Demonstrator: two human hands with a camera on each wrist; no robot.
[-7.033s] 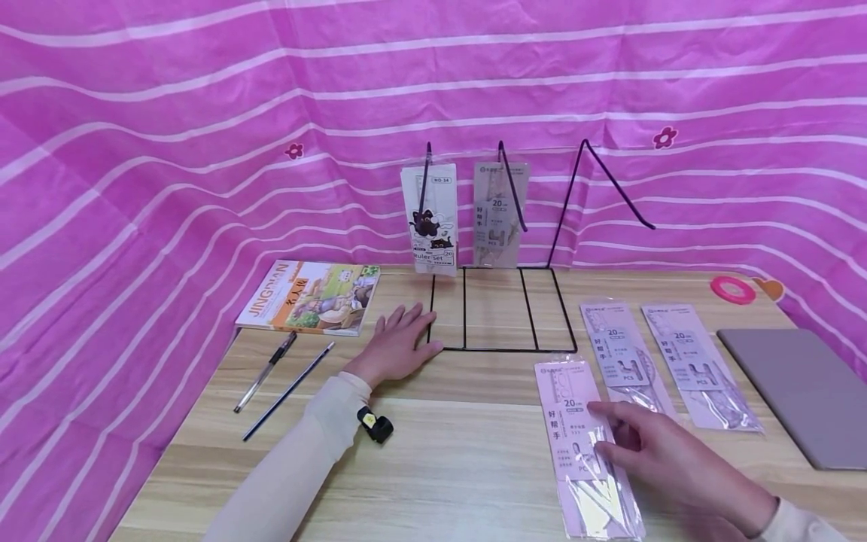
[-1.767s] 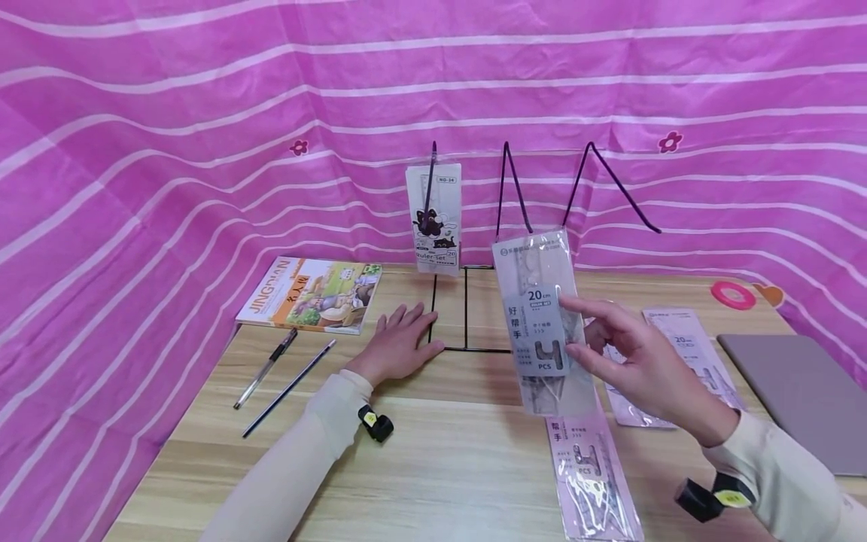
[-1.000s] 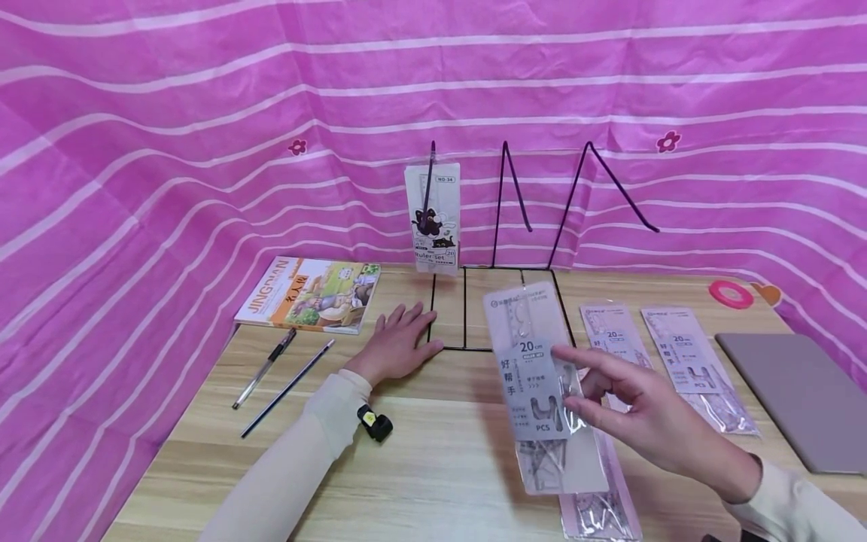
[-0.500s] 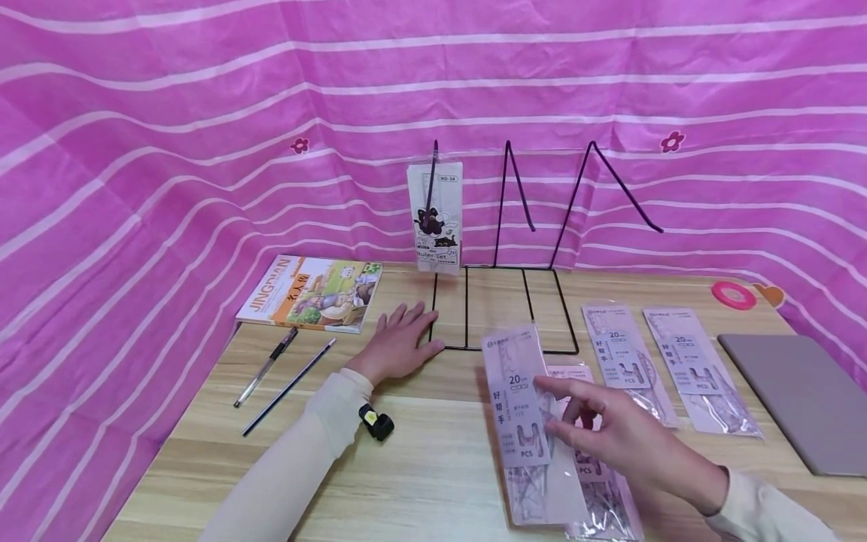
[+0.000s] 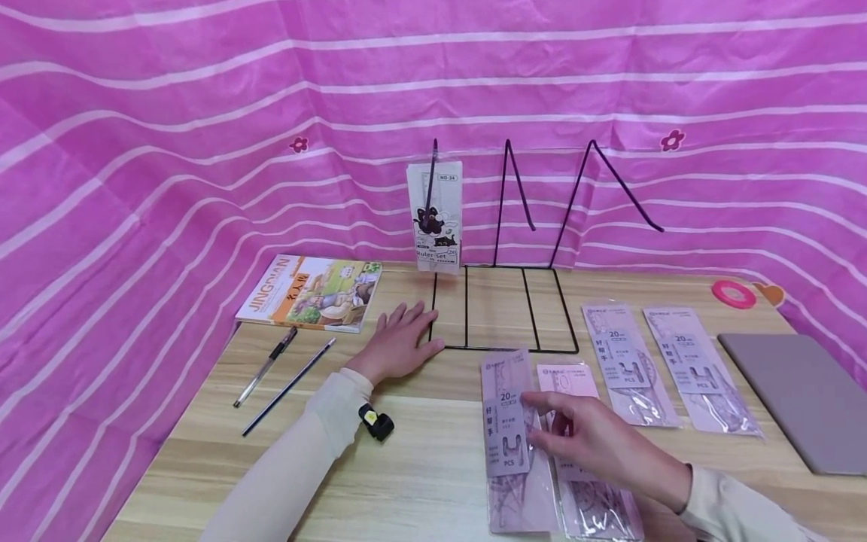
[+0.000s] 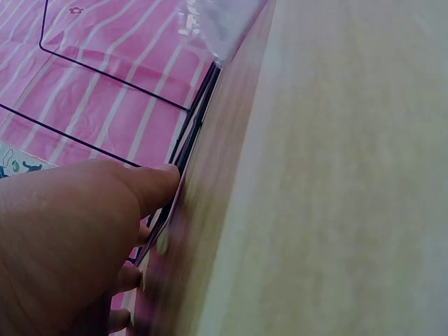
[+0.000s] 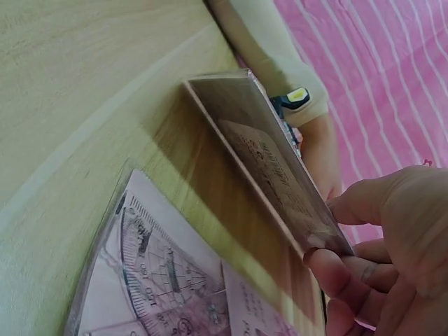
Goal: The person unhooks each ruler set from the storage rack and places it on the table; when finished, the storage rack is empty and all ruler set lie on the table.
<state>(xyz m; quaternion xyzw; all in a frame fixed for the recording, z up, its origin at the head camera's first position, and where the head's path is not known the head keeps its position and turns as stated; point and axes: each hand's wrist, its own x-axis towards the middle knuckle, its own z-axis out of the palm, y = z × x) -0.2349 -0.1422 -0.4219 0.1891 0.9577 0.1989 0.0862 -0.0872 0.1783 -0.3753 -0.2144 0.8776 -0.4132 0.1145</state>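
Note:
My right hand (image 5: 599, 436) pinches a clear-sleeved ruler set (image 5: 506, 452) by its right edge, low over the table; the right wrist view shows the held pack (image 7: 269, 168) tilted, one long edge nearer the wood. Another ruler set (image 5: 567, 380) lies just right of it, partly behind the hand. My left hand (image 5: 400, 350) rests with fingers spread at the front left corner of a black wire rack (image 5: 466, 309). Its thumb (image 6: 157, 185) touches the wire in the left wrist view. A cat-print ruler set (image 5: 436, 218) hangs on the rack's left hook.
Two more ruler sets (image 5: 626, 365) lie to the right, beside a grey flat panel (image 5: 792, 399). A pink ring (image 5: 734, 294) sits at the back right. On the left are a magazine (image 5: 311, 293), a pen (image 5: 264, 369) and a pencil (image 5: 290, 388). Pink striped cloth (image 5: 203, 188) surrounds the table.
The ruler set that hung on the middle hook is now in my right hand, which has lowered it leftward to near the tabletop. My left hand has stayed in place.

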